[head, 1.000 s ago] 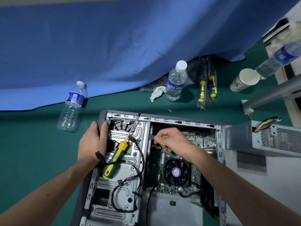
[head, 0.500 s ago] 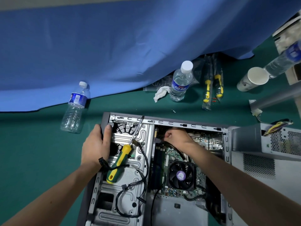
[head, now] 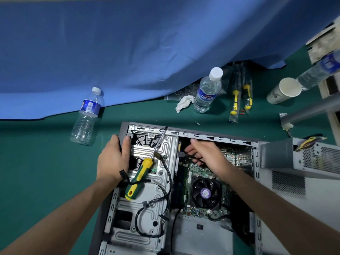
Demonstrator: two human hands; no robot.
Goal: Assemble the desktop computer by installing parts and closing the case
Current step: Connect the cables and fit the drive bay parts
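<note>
The open grey computer case (head: 202, 135) lies flat on the green mat. My left hand (head: 114, 159) grips its far left edge, thumb over the rim beside the front fan. Inside the case, my right hand (head: 207, 153) reaches over the top end of the motherboard (head: 202, 172), with a thin black cable (head: 191, 157) pinched between its fingers. A green and yellow screwdriver (head: 138, 178) lies loose on the metal drive cage (head: 147, 208). The CPU cooler fan (head: 206, 193) sits below my right hand.
A grey power supply (head: 312, 159) with coloured wires sits right of the case. Behind the case stand or lie water bottles (head: 88, 116) (head: 207, 91), a crumpled tissue (head: 184, 103), packaged screwdrivers (head: 239, 96), a paper cup (head: 285, 90) and a loose screw (head: 197, 123). Blue cloth (head: 128, 52) hangs behind.
My right hand has moved from the middle of the board up toward the case's far rim, and its fingers have loosened out. My left hand keeps its grip on the case edge.
</note>
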